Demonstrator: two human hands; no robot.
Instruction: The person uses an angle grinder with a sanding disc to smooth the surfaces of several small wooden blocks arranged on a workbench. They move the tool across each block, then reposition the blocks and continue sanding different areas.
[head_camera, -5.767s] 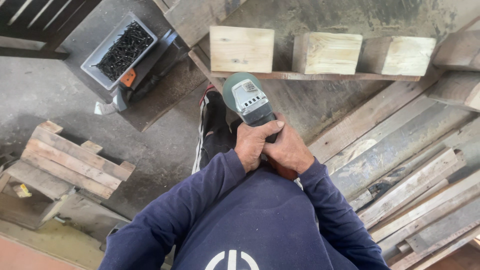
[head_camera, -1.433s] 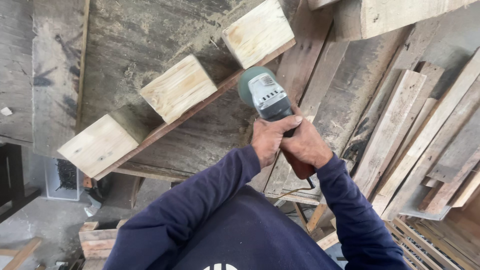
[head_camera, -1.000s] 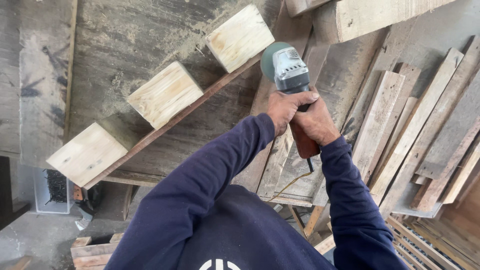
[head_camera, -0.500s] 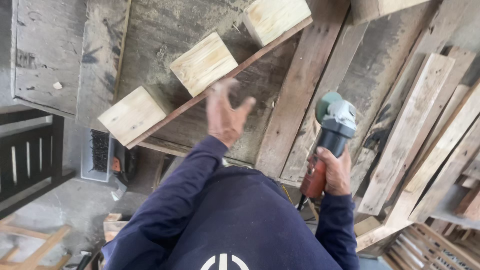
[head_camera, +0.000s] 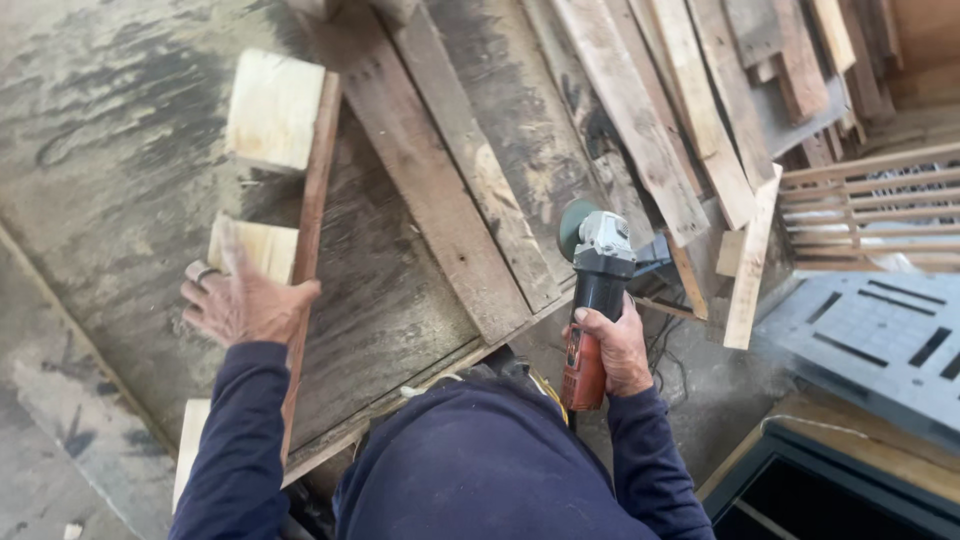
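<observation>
My right hand (head_camera: 614, 348) grips the red handle of an angle grinder (head_camera: 594, 282), whose grey head and green guard point away from me over the planks. My left hand (head_camera: 240, 300) rests with fingers spread on the middle pale wooden block (head_camera: 262, 245) of a pallet piece. A thin brown slat (head_camera: 312, 230) runs along the blocks' right side. Another pale block (head_camera: 274, 110) sits farther away on the same slat, and a third block (head_camera: 190, 450) shows near my left sleeve.
The blocks lie on a large grey weathered board (head_camera: 120, 150). Long worn planks (head_camera: 460, 210) cross the middle, and a heap of loose boards (head_camera: 720, 90) lies at the upper right. A grey slotted plastic panel (head_camera: 880, 340) and a slatted wooden frame (head_camera: 870, 200) sit at right.
My left hand left the grinder and came down onto the middle block. My right hand alone carried the grinder to the right. My view swung round over the pallet piece.
</observation>
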